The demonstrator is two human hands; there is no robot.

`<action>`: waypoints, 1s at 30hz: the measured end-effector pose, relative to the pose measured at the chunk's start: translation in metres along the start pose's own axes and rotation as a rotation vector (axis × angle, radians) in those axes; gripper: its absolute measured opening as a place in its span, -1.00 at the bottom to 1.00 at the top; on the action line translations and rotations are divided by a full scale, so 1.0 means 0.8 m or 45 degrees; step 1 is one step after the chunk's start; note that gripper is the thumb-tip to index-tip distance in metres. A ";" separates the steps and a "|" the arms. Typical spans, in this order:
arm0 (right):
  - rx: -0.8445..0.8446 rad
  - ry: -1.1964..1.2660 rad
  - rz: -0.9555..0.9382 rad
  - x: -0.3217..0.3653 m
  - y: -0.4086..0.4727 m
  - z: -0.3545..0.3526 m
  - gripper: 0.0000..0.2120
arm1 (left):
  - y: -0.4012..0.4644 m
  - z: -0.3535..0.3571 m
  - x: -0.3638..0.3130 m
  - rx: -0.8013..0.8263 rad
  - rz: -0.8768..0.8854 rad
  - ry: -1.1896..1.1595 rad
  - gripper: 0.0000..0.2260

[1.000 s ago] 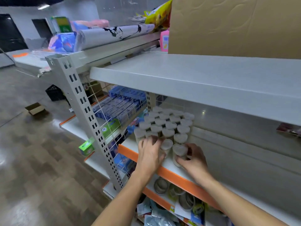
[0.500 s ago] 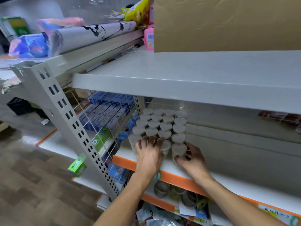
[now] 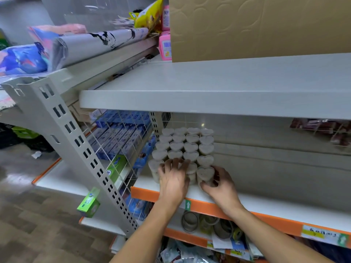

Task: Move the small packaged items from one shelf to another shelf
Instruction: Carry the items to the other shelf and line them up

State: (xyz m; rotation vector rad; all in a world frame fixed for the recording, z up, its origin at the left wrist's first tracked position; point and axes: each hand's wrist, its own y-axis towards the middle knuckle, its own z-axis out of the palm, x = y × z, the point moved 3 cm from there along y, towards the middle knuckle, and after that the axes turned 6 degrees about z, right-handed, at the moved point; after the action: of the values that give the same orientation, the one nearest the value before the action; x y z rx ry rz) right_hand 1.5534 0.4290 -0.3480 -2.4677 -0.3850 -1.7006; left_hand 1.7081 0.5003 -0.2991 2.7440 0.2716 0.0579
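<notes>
Several small heart-shaped, pale-lidded containers (image 3: 187, 144) stand in tight rows on the orange-edged middle shelf (image 3: 269, 205). My left hand (image 3: 173, 177) covers the front-row containers, its fingers curled over their tops. My right hand (image 3: 221, 184) grips the front-right container (image 3: 205, 174) from its right side, thumb at its base. Above them juts a wide grey shelf (image 3: 218, 92), bare along its front.
A large cardboard box (image 3: 258, 27) stands at the back of the grey shelf, pink packs (image 3: 165, 47) beside it. A wire divider (image 3: 125, 141) and blue boxes (image 3: 115, 135) lie left of the containers. Round strainers (image 3: 190, 222) sit on the shelf below. A perforated upright (image 3: 83, 149) stands at left.
The camera has swung right and closer to the shelves. Both hands stay on the front-row containers, shifting only slightly.
</notes>
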 end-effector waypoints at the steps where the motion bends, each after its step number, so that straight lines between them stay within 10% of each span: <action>1: -0.006 0.003 0.002 0.001 -0.001 0.000 -0.42 | 0.000 0.000 0.001 0.003 0.003 -0.010 -0.41; 26: -0.075 -0.011 0.139 0.004 0.013 0.001 -0.51 | 0.004 0.002 0.015 0.129 0.062 -0.172 -0.44; 30: -0.020 -0.072 0.187 0.003 0.012 -0.006 -0.27 | -0.001 -0.009 0.003 0.072 0.083 -0.213 -0.46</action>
State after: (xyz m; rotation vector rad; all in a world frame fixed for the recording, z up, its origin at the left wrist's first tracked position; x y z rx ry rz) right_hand 1.5527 0.4192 -0.3433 -2.4911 -0.1910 -1.5857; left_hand 1.7097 0.5044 -0.2925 2.7927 0.1392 -0.1639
